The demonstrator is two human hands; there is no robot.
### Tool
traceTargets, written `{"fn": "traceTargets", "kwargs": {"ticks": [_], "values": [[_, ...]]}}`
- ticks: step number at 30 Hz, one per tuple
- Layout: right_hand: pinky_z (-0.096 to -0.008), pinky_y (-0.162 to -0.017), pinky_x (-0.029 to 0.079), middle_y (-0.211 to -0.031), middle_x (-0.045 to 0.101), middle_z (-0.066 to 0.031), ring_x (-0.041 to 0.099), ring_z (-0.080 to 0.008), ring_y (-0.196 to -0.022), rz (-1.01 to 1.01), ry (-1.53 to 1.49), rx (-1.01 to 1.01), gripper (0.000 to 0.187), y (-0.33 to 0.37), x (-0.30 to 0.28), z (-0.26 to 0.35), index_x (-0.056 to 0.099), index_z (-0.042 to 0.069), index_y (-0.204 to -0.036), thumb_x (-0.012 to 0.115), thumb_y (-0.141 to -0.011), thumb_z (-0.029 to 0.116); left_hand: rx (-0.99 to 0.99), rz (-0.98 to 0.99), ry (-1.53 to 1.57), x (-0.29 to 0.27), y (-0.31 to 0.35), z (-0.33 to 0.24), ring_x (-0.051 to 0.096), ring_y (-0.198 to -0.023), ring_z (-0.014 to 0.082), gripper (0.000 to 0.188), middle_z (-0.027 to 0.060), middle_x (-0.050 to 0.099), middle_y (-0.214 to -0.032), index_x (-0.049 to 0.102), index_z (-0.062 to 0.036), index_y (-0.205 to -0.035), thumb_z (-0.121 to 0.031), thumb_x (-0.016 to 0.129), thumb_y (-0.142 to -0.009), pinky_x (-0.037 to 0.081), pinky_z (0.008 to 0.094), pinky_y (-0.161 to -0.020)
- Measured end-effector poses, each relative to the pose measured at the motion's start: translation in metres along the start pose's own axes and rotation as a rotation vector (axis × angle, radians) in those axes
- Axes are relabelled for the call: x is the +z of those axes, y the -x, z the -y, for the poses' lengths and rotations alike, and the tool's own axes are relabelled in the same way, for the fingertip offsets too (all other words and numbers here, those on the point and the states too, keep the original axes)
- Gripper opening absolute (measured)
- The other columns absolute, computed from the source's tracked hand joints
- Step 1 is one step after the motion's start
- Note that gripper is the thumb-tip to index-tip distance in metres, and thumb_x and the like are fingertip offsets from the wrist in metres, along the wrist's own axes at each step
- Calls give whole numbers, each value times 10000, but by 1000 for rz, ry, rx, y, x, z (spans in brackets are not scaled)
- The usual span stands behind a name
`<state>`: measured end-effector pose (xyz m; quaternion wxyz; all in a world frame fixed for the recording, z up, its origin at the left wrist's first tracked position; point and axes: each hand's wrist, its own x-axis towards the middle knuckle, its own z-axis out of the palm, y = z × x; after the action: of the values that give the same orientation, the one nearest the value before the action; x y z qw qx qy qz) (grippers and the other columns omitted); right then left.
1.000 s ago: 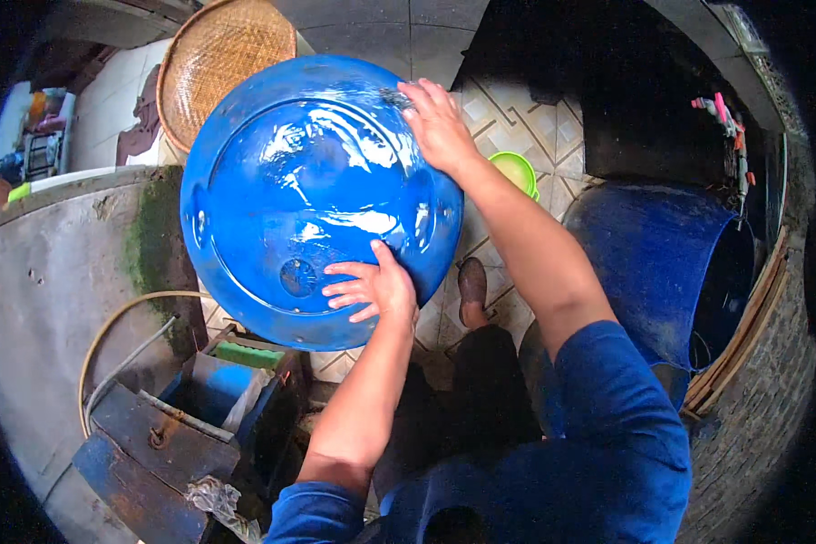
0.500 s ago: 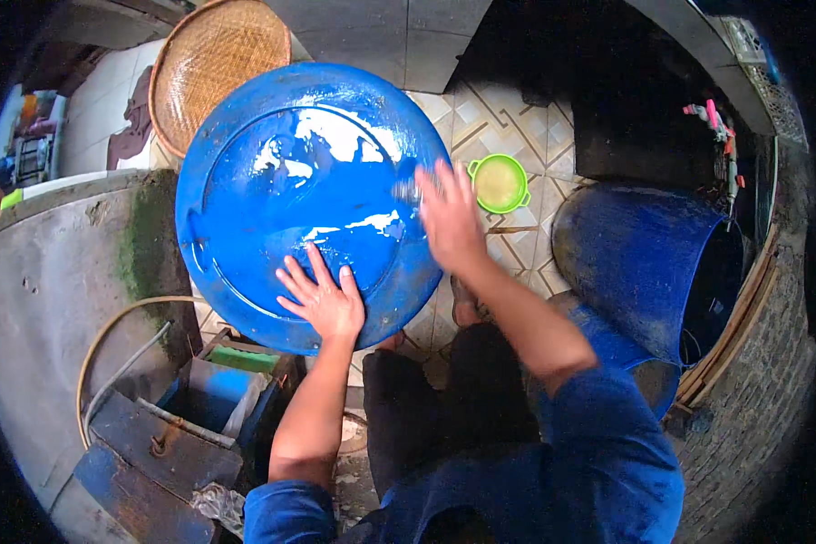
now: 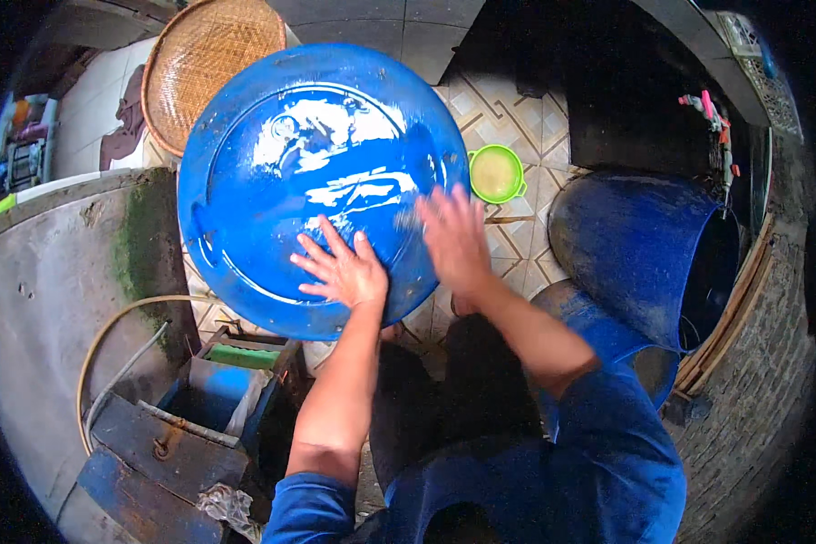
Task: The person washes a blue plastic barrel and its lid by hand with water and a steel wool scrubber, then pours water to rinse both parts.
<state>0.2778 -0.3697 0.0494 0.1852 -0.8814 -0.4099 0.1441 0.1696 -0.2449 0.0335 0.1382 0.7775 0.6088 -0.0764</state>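
Note:
A large blue plastic drum (image 3: 272,204) stands in front of me, its wet round end facing up and shining with water. My left hand (image 3: 346,272) lies flat on the near part of that surface, fingers spread. Toward the right edge of the drum, my right hand (image 3: 453,238) is bent over a small greyish scouring pad (image 3: 409,220), pressed on the blue plastic. Both the hand and the pad are smeared by motion, so the pad's exact make is hard to see. Just right of the drum sits a bright green basin (image 3: 497,174) with cloudy liquid in it.
Behind the drum leans a round woven bamboo tray (image 3: 210,68). Other blue drums (image 3: 630,245) lie at the right, near a pipe with a pink tap (image 3: 705,104). A concrete wall (image 3: 54,245) and a rusty metal box (image 3: 168,444) are at the left; patterned tiles (image 3: 517,236) cover the floor.
My right hand has moved down and slightly to the right with the pad. My left hand has shifted right and a little up, still flat on the drum.

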Motion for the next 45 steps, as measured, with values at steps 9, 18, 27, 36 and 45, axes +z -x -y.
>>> {"fn": "traceTargets", "kwargs": {"ticks": [9, 18, 27, 36, 45], "values": [[-626, -1093, 254, -1471, 444, -100, 332, -332, -1393, 134, 94, 8, 548, 48, 25, 65, 476, 169, -1426, 595, -897, 250, 343, 322, 953, -44, 1, 28, 47, -1504, 364, 624, 186, 182, -1609, 214, -135, -1559, -483, 253, -1043, -29, 589, -1156], [-628, -1058, 304, -1412, 468, -183, 366, -426, -1340, -215, 117, 104, 503, 15, 13, -1, 508, 100, -1375, 585, -889, 204, 395, -83, 14, -24, -11, 143, 75, -1466, 476, 604, 192, 148, -1607, 278, -236, -1547, -324, 474, -983, 55, 702, -1109], [-595, -1072, 271, -1402, 492, -109, 385, -301, -1344, 150, -12, -233, 527, 81, 55, 115, 502, 105, -1377, 535, -853, 148, 393, 40, 33, -26, -16, 151, 18, -1457, 512, 641, 225, 78, -1609, 217, -244, -1562, -357, 472, -986, 87, 738, -1083], [-681, -1060, 261, -1428, 441, -161, 323, -388, -1363, 245, 13, 133, 500, 86, 47, 113, 513, 111, -1366, 566, -870, 153, 426, 155, 54, -31, -22, 158, -56, -1456, 511, 666, 207, -9, -1621, 165, -245, -1572, -411, 443, -989, 14, 723, -1089], [-692, -1074, 244, -1496, 381, -154, 302, -410, -1399, -132, 134, 180, 488, 2, 16, 19, 470, 179, -1426, 518, -940, 184, 419, 133, 40, -33, -20, 157, -35, -1456, 515, 687, 239, 18, -1614, 163, -219, -1574, -510, 386, -993, -10, 707, -1097]]}}
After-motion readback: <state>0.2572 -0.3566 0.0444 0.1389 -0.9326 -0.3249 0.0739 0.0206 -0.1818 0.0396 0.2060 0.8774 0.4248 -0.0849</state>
